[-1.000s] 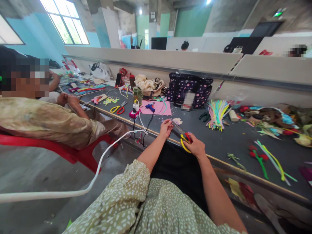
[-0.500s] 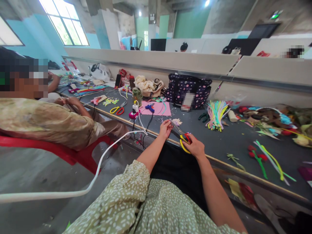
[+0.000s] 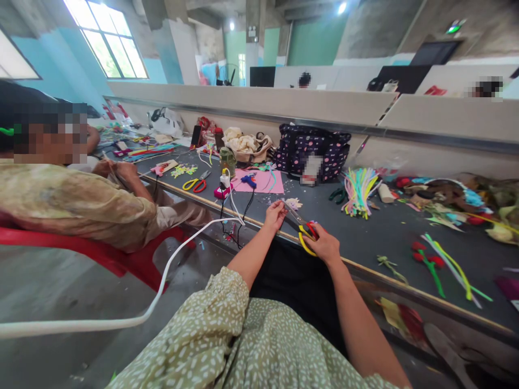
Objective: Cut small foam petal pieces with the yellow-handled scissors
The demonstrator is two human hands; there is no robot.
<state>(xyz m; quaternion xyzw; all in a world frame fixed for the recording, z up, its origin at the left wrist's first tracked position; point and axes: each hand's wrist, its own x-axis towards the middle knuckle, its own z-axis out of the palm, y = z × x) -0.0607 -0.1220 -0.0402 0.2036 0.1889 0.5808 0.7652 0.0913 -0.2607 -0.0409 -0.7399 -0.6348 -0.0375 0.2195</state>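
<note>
My right hand [image 3: 326, 244] grips the red and yellow handles of a pair of scissors [image 3: 308, 232] over the table's front edge. The blades point up and left, toward my left hand [image 3: 276, 215]. There the fingers are pinched together at the blade tips; whatever they hold is too small to make out. Just beyond the blades lies a small pile of pale cut pieces [image 3: 293, 203] on the dark tabletop. Behind my left hand, a blue glue gun [image 3: 248, 180] rests on a pink sheet [image 3: 267, 183].
A white cable [image 3: 194, 231] runs from a plug at a pink power block [image 3: 223, 191] across to the left. Other scissors [image 3: 197, 182] lie left. Pipe cleaners [image 3: 360, 193] are bundled right of a dotted bag [image 3: 310, 151]. A co-worker [image 3: 73, 200] sits on a red chair.
My hands and the scissors stay almost in place. At the left, the co-worker's head and hands have shifted slightly.
</note>
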